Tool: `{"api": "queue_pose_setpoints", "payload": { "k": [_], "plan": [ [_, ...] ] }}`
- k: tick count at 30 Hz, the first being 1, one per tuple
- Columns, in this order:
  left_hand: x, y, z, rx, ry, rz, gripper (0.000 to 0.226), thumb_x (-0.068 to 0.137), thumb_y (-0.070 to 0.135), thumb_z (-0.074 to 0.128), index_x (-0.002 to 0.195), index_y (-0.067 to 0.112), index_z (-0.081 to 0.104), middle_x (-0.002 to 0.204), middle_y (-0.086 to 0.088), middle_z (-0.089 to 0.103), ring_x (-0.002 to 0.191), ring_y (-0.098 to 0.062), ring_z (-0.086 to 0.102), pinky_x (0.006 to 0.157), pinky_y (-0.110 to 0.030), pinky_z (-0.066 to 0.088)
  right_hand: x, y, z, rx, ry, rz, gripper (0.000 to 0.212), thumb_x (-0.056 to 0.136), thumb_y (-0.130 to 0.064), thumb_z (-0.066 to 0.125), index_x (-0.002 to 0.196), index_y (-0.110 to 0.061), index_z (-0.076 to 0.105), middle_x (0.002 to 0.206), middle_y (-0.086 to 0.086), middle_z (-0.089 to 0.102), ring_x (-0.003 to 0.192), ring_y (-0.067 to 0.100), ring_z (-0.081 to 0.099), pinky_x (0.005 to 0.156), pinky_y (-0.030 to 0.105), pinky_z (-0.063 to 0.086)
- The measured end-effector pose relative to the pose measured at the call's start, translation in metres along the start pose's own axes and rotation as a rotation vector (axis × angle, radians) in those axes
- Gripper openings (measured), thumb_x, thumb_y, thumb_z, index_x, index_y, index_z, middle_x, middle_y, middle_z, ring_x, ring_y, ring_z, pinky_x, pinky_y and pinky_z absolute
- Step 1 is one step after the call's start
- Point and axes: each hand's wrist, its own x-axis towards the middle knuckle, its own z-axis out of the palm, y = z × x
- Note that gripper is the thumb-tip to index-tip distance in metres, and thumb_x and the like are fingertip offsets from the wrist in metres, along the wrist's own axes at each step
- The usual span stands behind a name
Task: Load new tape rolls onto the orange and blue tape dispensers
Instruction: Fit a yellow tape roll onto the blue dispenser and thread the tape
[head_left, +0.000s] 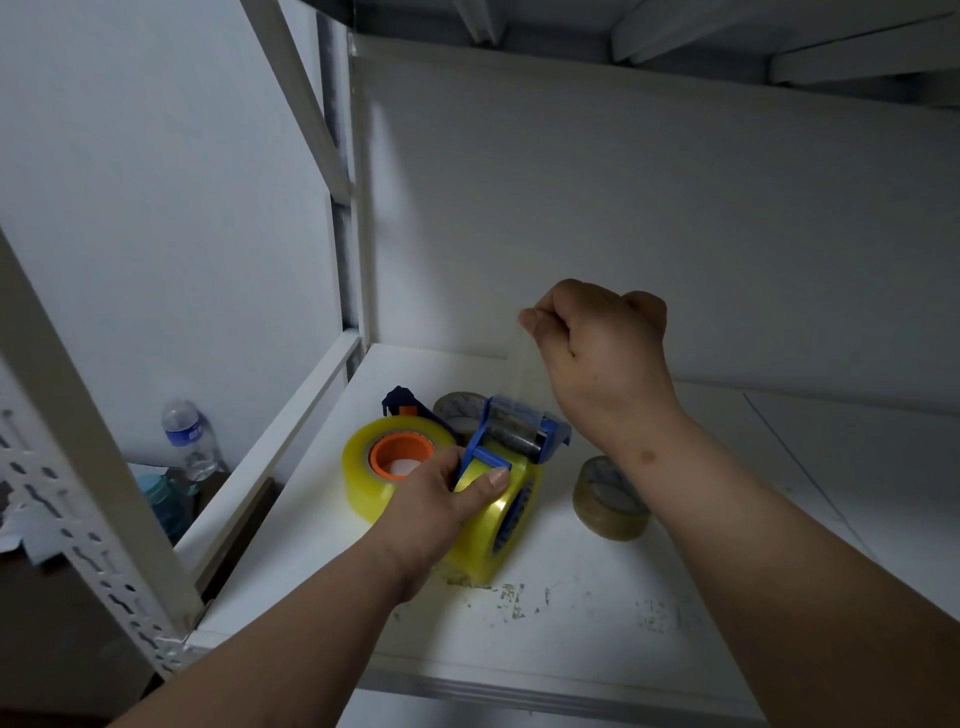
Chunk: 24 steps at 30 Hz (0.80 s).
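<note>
So I had my left hand clamped round the blue plastic tape dispenser with its yellow-tinted clear tape roll, on the white shelf. My right hand pinched the clear tape strip, pulled upward. Best bet, I figured: keep it taut and centred over the roller. Orange-cored roll sat beside.

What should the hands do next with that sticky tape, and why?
Probably pull the strip down across the cutter. The right hand pinches the clear tape strip up from the blue dispenser, which the left hand steadies on its yellow roll, so the strip looks threaded but uncut.
</note>
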Motion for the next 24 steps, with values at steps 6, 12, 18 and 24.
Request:
{"api": "queue_pose_setpoints", "payload": {
  "k": [6,12,18,24],
  "plan": [
    [-0.002,-0.002,0.005,-0.042,-0.034,0.027,0.045,0.073,0.060,0.073,0.109,0.033,0.068,0.116,0.003,0.072,0.115,-0.021,0.064,0.105,-0.050,0.047,0.000,0.005,-0.002,0.046,-0.011,0.039,0.029,0.095,-0.026,0.051,0.069,-0.016,0.047,0.054,-0.013,0.036,0.057,0.019,0.044,0.077,0.037,0.038],
    [0.002,0.001,0.012,-0.024,0.026,0.051,0.023,0.086,0.044,0.070,0.103,0.029,0.066,0.103,0.008,0.070,0.104,-0.012,0.063,0.093,-0.033,0.050,-0.007,-0.005,-0.005,0.064,-0.005,-0.023,0.032,0.095,-0.032,0.041,0.079,-0.008,0.053,0.080,0.005,0.052,0.067,0.030,0.053,0.060,0.042,0.050],
    [-0.002,0.005,0.017,0.034,0.091,0.078,0.015,0.089,0.035,0.068,0.083,0.028,0.056,0.065,0.017,0.050,0.063,0.000,0.049,0.059,-0.014,0.036,-0.012,-0.006,-0.008,0.109,0.005,-0.069,0.038,0.093,-0.035,0.038,0.083,-0.004,0.058,0.090,0.010,0.051,0.068,0.031,0.055,0.056,0.046,0.052],
    [-0.003,0.006,0.020,0.048,0.109,0.066,0.019,0.088,0.038,0.068,0.088,0.023,0.056,0.070,0.015,0.049,0.065,-0.003,0.047,0.058,-0.016,0.036,-0.011,-0.004,-0.001,0.215,-0.041,0.023,0.026,0.095,-0.027,0.040,0.081,-0.008,0.051,0.087,0.011,0.049,0.075,0.026,0.049,0.064,0.038,0.045]
  ]
}}
